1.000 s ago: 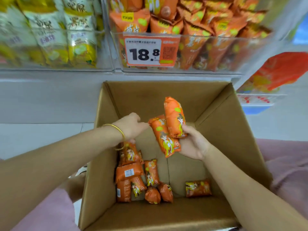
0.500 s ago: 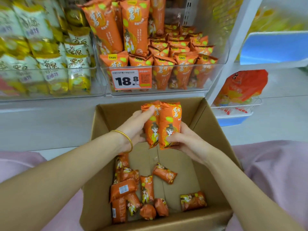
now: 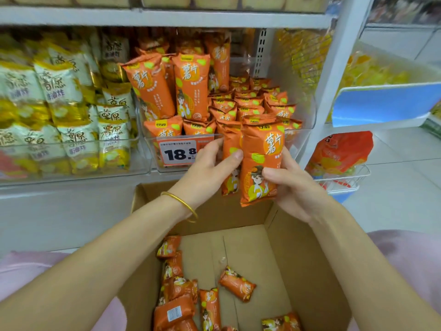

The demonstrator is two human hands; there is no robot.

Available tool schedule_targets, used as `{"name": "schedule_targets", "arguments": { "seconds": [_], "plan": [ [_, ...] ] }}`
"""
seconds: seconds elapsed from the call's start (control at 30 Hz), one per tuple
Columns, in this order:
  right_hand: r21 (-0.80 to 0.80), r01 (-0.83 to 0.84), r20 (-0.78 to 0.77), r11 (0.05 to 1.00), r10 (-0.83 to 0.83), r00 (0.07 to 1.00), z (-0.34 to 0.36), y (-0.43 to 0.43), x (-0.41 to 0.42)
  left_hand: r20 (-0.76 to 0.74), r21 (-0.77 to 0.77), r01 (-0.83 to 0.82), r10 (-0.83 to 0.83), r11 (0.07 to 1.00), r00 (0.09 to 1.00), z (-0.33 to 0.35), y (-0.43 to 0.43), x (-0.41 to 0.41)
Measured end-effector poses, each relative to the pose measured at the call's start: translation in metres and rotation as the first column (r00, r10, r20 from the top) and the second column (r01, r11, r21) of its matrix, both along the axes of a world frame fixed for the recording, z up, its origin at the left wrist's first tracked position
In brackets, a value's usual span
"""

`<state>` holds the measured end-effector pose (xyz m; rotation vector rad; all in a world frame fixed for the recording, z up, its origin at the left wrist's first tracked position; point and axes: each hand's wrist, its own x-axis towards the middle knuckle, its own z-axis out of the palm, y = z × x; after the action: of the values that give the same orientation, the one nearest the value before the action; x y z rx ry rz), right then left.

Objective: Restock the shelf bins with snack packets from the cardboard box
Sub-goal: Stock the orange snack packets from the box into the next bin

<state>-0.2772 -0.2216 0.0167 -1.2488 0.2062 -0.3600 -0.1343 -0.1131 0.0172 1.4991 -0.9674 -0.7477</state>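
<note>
Two orange snack packets stand upright side by side in my hands, just in front of the clear shelf bin (image 3: 307, 130). My left hand (image 3: 207, 170) grips the left packet (image 3: 230, 144), thumb on its front. My right hand (image 3: 290, 185) grips the right packet (image 3: 261, 151) from the right side. The bin holds many matching orange packets (image 3: 191, 89), and a price tag (image 3: 177, 152) reading 18.8 is on its front. Below my arms the open cardboard box (image 3: 307, 271) has several orange packets (image 3: 236, 286) lying on its bottom.
A clear bin of yellow and white packets (image 3: 66, 111) stands to the left on the same shelf. To the right are a white shelf upright (image 3: 334, 75), a low basket with a red bag (image 3: 341, 154) and a blue panel (image 3: 386, 103). Pink fabric (image 3: 410, 254) flanks the box.
Both hands have lifted the two packets up out of the box, turned them upright and brought them to the front of the orange bin. The view has tilted upward.
</note>
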Motion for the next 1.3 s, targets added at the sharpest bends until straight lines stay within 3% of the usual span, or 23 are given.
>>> {"name": "schedule_targets", "arguments": {
  "seconds": [0.17, 0.27, 0.3, 0.33, 0.4, 0.47, 0.5, 0.6, 0.73, 0.9, 1.1, 1.23, 1.3],
  "plan": [
    [-0.099, -0.021, 0.072, 0.995, 0.028, 0.997, 0.034, -0.022, 0.026, 0.286, -0.086, -0.037, 0.06, 0.996, 0.956, 0.029, -0.017, 0.027],
    [-0.096, -0.014, 0.147, 0.995, 0.028, 0.989, 0.051, -0.038, 0.044, 0.528, -0.139, -0.131, 0.185, 0.982, 0.829, 0.046, -0.026, 0.039],
    [-0.076, 0.007, 0.178, 0.997, 0.006, 0.984, 0.055, -0.045, 0.051, 0.626, -0.21, -0.195, 0.285, 0.958, 0.726, 0.05, -0.026, 0.041],
    [-0.062, 0.037, 0.198, 0.997, -0.024, 0.98, 0.06, -0.052, 0.058, 0.719, -0.308, -0.262, 0.405, 0.914, 0.565, 0.054, -0.023, 0.042],
    [-0.085, 0.102, 0.196, 0.991, -0.084, 0.977, 0.068, -0.066, 0.073, 0.817, -0.492, -0.293, 0.551, 0.819, 0.17, 0.055, -0.017, 0.047],
    [-0.175, 0.172, 0.146, 0.969, -0.147, 0.978, 0.073, -0.078, 0.092, 0.862, -0.506, -0.273, 0.491, 0.818, -0.126, 0.048, -0.015, 0.06],
    [-0.224, 0.192, 0.125, 0.955, -0.167, 0.978, 0.074, -0.084, 0.102, 0.884, -0.465, -0.289, 0.422, 0.837, -0.199, 0.043, -0.016, 0.068],
    [-0.303, 0.198, 0.111, 0.932, -0.171, 0.979, 0.076, -0.096, 0.128, 0.925, -0.369, -0.357, 0.302, 0.858, -0.23, 0.032, -0.018, 0.083],
    [-0.314, 0.178, 0.099, 0.933, -0.154, 0.983, 0.078, -0.109, 0.152, 0.923, -0.371, -0.373, 0.294, 0.85, -0.247, 0.028, -0.019, 0.089],
    [-0.412, 0.139, -0.055, 0.901, -0.177, 0.983, 0.071, -0.115, 0.161, 0.915, -0.393, -0.359, 0.322, 0.847, -0.243, 0.029, -0.02, 0.091],
    [-0.318, 0.176, -0.128, 0.932, -0.226, 0.966, 0.075, -0.118, 0.151, 0.909, -0.408, -0.343, 0.341, 0.846, -0.239, 0.027, -0.021, 0.09],
    [-0.199, 0.291, -0.098, 0.936, -0.314, 0.944, 0.076, -0.117, 0.14, 0.908, -0.412, -0.344, 0.348, 0.843, -0.235, 0.028, -0.02, 0.092],
    [-0.211, 0.314, -0.086, 0.926, -0.337, 0.937, 0.077, -0.115, 0.136, 0.908, -0.412, -0.348, 0.346, 0.842, -0.236, 0.029, -0.02, 0.092]
  ]
}}
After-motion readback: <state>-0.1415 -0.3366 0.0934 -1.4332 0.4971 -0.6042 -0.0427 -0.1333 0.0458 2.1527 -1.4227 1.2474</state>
